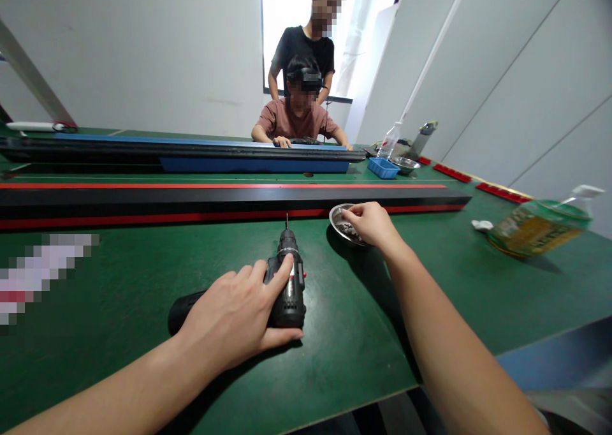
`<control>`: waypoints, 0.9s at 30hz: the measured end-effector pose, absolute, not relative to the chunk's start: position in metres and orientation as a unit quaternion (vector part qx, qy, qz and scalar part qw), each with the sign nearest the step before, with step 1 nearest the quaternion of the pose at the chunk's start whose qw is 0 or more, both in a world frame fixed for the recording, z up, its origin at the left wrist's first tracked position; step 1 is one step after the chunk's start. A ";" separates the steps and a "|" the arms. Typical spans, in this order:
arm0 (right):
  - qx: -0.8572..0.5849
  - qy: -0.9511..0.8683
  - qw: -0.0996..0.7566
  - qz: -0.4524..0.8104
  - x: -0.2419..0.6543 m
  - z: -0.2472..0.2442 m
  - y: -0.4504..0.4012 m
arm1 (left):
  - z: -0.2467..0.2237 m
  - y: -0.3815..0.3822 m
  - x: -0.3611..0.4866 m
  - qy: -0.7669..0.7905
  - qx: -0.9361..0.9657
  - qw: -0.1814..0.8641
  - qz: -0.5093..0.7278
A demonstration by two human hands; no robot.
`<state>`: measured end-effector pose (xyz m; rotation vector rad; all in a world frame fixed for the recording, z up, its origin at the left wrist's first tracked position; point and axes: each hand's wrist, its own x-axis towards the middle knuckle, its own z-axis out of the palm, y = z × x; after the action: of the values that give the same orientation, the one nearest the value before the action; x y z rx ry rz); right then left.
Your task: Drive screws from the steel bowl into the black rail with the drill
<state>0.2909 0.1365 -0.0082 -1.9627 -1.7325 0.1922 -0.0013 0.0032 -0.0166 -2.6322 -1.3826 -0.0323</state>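
Observation:
A black cordless drill [289, 294] lies on its side on the green table, its thin bit pointing away toward a long black bar with red edges [229, 199]. Over the drill's body rests my left hand [234, 307], fingers wrapped round its far side and thumb at the rear end. My right hand [373, 223] reaches into a round metal bowl [337, 231] holding small dark pieces that look like screws. Its thumb and fingertips are pinched together at the bowl; whatever is between them is too small to make out.
Behind the bar lies another long dark profile [215, 153]. A blue basket [382, 168], a second metal bowl [405, 164] and a clear bottle [389, 140] stand at the back right. A large labelled plastic jug [535, 228] is at right. Two people are across the table.

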 end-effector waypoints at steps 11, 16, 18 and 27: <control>-0.645 -0.669 0.368 0.033 0.273 -0.006 0.133 | -0.019 0.003 -0.002 -0.460 -0.884 0.089 -0.005; -0.556 -0.732 0.394 -0.002 0.246 -0.012 0.123 | -0.016 0.000 -0.002 -0.462 -0.884 0.075 0.014; -0.524 -0.747 0.409 0.022 0.229 -0.016 0.118 | -0.014 -0.001 -0.001 -0.460 -0.885 0.068 0.020; -0.583 -0.678 0.415 0.168 0.184 -0.052 0.158 | -0.012 -0.003 -0.002 -0.446 -0.893 0.056 0.011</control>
<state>0.1839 0.1575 -0.0517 -1.4644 -1.7038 0.4231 -0.0016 -0.0029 -0.0116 -2.7109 -1.3525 0.0335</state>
